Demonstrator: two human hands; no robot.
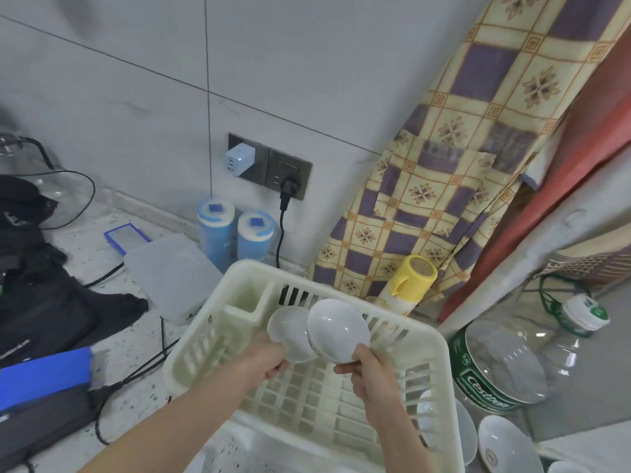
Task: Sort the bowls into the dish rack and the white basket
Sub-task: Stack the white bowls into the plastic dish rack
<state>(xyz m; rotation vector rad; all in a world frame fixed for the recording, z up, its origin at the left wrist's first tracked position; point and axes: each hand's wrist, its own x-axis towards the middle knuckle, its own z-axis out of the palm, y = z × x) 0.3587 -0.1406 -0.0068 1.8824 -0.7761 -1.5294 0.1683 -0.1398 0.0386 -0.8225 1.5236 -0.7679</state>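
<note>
A cream plastic dish rack (403,329) sits on the speckled counter in front of me. Above its far half I hold two small white bowls on edge. My left hand (264,353) grips the smaller bowl (290,331) by its rim. My right hand (370,372) pinches the lower edge of the larger bowl (336,327), which overlaps the smaller one. More white bowls (502,445) lie at the lower right beside the rack. A white basket rim (239,442) shows at the bottom edge, below the rack.
A yellow-capped bottle (415,274) stands behind the rack. Large clear water jugs (519,360) crowd the right. Two blue-and-white canisters (235,230), a clear lidded box (170,271) and a plugged-in cable (281,233) are by the wall. Black bags and a blue box (44,373) fill the left.
</note>
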